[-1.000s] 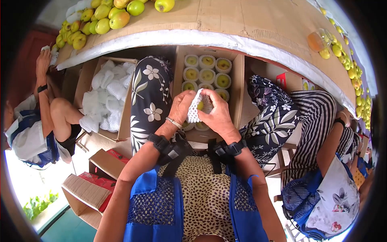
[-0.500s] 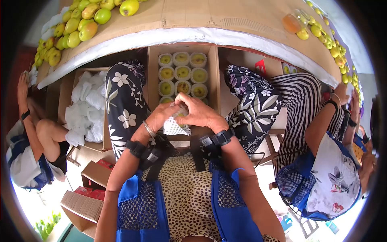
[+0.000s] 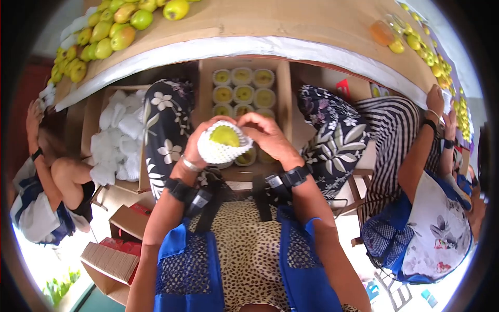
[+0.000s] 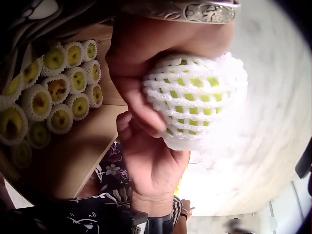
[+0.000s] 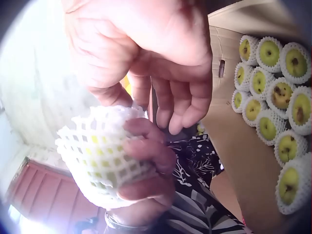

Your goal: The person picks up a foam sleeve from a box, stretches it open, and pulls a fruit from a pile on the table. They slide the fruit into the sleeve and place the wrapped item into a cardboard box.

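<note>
A green-yellow apple (image 3: 224,136) sits in a white foam net (image 3: 215,154), its bare top facing up in the head view. My left hand (image 3: 193,146) grips the netted apple from the left; the left wrist view shows fingers wrapped against the foam mesh (image 4: 195,100). From the other side my right hand (image 3: 270,139) pinches the net's rim between thumb and finger, its other fingers bent in the right wrist view. Just beyond both hands stands a cardboard box (image 3: 284,99) holding rows of netted apples (image 3: 243,93), partly hidden by the hands.
Left of my knee, an open carton holds a heap of empty foam nets (image 3: 120,125). Loose apples (image 3: 112,31) lie on the cardboard-covered table (image 3: 260,26) ahead. A jar of orange liquid (image 3: 382,32) stands at right. People sit on both sides; opened cartons (image 3: 112,260) lie lower left.
The netted apple has turned so its bare top shows upward. My right hand has drawn back from over it to the net's right edge. The head view has shifted sideways.
</note>
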Demonstrator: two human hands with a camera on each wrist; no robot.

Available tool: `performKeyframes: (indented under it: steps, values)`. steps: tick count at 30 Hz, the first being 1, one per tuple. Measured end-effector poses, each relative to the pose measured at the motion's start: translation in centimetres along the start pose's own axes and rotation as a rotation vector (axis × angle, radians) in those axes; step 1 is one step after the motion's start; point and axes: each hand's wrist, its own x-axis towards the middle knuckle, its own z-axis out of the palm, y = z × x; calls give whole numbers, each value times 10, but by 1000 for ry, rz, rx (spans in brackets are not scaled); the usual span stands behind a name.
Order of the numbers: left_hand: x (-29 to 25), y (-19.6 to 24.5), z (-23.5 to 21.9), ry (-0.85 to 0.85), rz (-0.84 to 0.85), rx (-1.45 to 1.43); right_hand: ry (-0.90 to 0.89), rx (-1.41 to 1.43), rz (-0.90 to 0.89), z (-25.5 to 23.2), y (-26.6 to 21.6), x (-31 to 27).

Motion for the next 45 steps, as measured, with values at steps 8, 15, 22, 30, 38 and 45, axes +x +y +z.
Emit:
performKeyframes:
  steps: [8, 15, 22, 30, 38, 45]
  values:
    - [1, -9, -32, 228, 162, 289, 140, -346, -262, 4, 15, 0]
    - [6, -6, -12, 491, -37, -25, 103, -309, -251, 11, 9, 3]
    - [12, -21, -25, 630, 4, 269, 97, -544, -134, 16, 8, 3]
    - [14, -25, -12, 684, 64, 262, 331, -721, -452, 37, 11, 6]
    - [15, -25, -13, 607, 32, -20, 406, -950, -648, 37, 11, 8]
    - [9, -12, -9, 364, 283, 70, 295, -690, -588, 34, 0, -2]
